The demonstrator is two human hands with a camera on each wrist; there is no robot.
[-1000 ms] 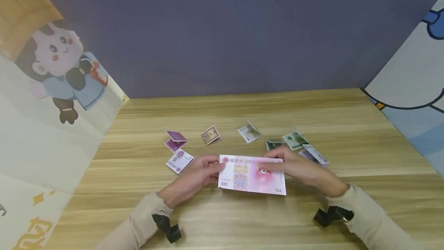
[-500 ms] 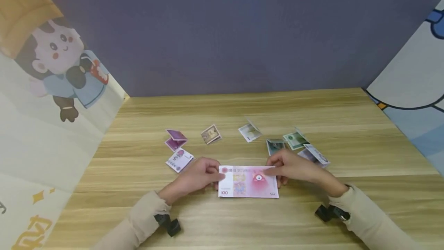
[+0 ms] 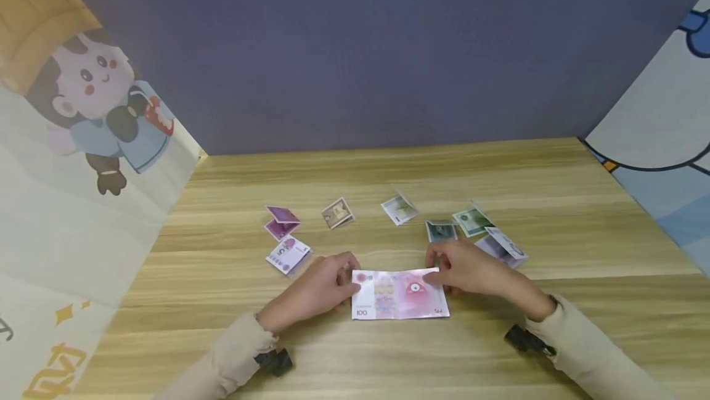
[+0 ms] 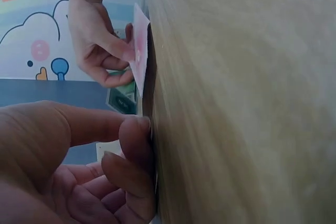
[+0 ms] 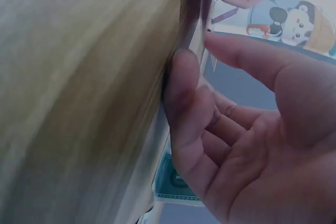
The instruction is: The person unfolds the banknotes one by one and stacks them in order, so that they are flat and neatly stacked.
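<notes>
A pink banknote (image 3: 399,304) marked 100 lies low over the wooden table, slightly creased. My left hand (image 3: 318,286) pinches its left end between thumb and fingers. My right hand (image 3: 471,267) pinches the upper right part, its thumb on the printed face. In the left wrist view the note (image 4: 140,51) is seen edge-on, very near the tabletop, with the right hand (image 4: 100,40) at its far end. The right wrist view shows thumb and curled fingers of the right hand (image 5: 231,124) close to the table surface. Whether the note touches the table, I cannot tell.
Several folded notes stand or lie behind the hands: purple (image 3: 283,221), white-violet with a 5 (image 3: 288,254), brown (image 3: 337,214), pale olive (image 3: 399,209), dark teal (image 3: 441,230), green (image 3: 471,222) and greyish (image 3: 501,246). A dark panel (image 3: 388,55) backs the wooden table (image 3: 360,363).
The pink banknote has come down towards the table and slightly nearer to me, both hands lowering with it. The folded notes have stayed in place.
</notes>
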